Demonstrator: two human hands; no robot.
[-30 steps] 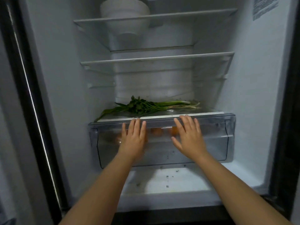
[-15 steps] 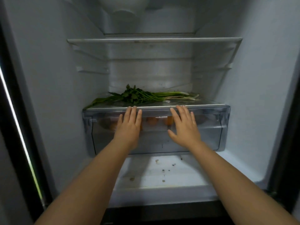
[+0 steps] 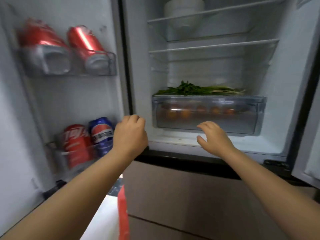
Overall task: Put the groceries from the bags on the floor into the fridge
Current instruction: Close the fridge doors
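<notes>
A: Head view, sweeping left to right: cans (image 3: pixel 77 144) in the door, left hand (image 3: pixel 129 134) curled on nothing, right hand (image 3: pixel 213 137) spread loose.

B: Both just came off the crisper drawer (image 3: pixel 207 113), now pushed shut, oranges inside, greens (image 3: pixel 199 89) on top. That batch looks stowed; drawer sits just beyond the right fingertips.

You see red cans (image 3: pixel 86 44), blue can (image 3: pixel 102 134), green herbs (image 3: pixel 194 88), orange fruit (image 3: pixel 183 113) behind clear drawer (image 3: pixel 207 125), white bowls (image 3: pixel 184 13).
</notes>
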